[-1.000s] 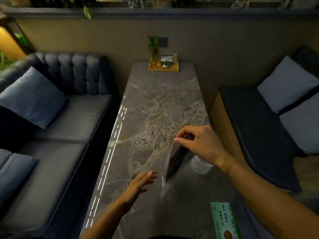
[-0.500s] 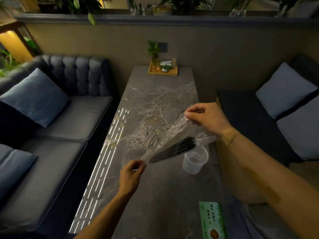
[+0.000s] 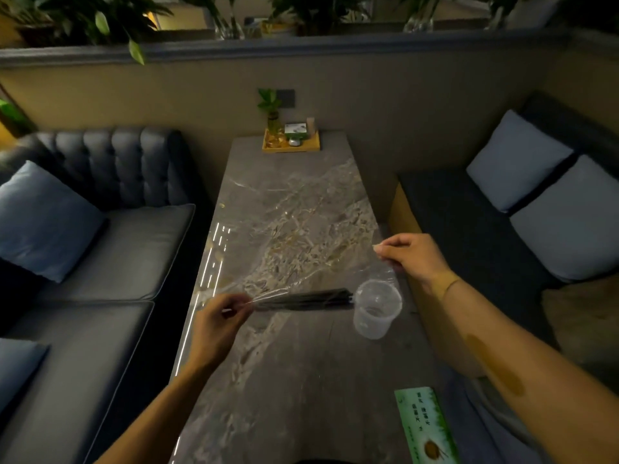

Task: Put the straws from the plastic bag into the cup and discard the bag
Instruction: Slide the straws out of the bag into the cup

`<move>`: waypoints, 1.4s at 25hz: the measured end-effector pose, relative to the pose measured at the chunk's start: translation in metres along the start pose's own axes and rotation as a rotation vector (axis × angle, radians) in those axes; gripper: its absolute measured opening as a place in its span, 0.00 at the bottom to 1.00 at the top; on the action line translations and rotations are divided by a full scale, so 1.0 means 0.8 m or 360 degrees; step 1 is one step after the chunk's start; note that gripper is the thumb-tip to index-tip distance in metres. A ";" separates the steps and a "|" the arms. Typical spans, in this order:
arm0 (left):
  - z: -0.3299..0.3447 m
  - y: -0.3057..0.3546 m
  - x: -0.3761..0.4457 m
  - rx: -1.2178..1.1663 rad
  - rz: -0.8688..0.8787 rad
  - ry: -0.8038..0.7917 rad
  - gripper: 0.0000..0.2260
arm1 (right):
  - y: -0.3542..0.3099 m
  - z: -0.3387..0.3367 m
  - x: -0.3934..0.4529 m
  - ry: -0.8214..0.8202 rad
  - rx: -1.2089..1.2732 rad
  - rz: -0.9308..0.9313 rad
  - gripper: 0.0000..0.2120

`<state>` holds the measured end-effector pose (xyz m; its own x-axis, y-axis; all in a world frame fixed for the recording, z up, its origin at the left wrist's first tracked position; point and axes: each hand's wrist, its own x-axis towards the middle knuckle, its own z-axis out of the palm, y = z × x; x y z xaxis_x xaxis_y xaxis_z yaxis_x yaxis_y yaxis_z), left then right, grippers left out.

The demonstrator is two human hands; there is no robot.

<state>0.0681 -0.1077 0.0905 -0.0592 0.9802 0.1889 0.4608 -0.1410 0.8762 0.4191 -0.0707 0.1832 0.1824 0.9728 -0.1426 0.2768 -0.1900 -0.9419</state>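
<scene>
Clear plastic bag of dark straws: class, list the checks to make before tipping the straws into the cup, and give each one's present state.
1. Left hand pinches one end of the clear plastic bag: ok.
2. Right hand pinches the other end: ok.
3. Dark straws inside the bag: ok.
4. Clear plastic cup upright on the marble table: ok.
5. Bag mouth open: cannot tell.
6. Straw ends over the cup: not ok, beside its rim.

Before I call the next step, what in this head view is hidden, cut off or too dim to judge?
- Straws: count unreadable; dark bundle blurred behind the plastic bag.
- Bag's open end: film too clear and dim, pinched by the left hand and right hand.
- Cup: contents unclear through translucent wall.
- Green card: cut by bottom edge.
</scene>
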 end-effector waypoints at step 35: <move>0.002 0.107 0.086 0.0463 0.0711 -0.0190 0.05 | 0.115 -0.007 0.038 0.0246 0.0316 0.0379 0.05</move>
<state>0.1049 -0.0521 0.1775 0.2917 0.8451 0.4480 0.6450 -0.5196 0.5603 0.4552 -0.0596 0.0942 0.3646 0.8698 -0.3324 0.0229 -0.3652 -0.9306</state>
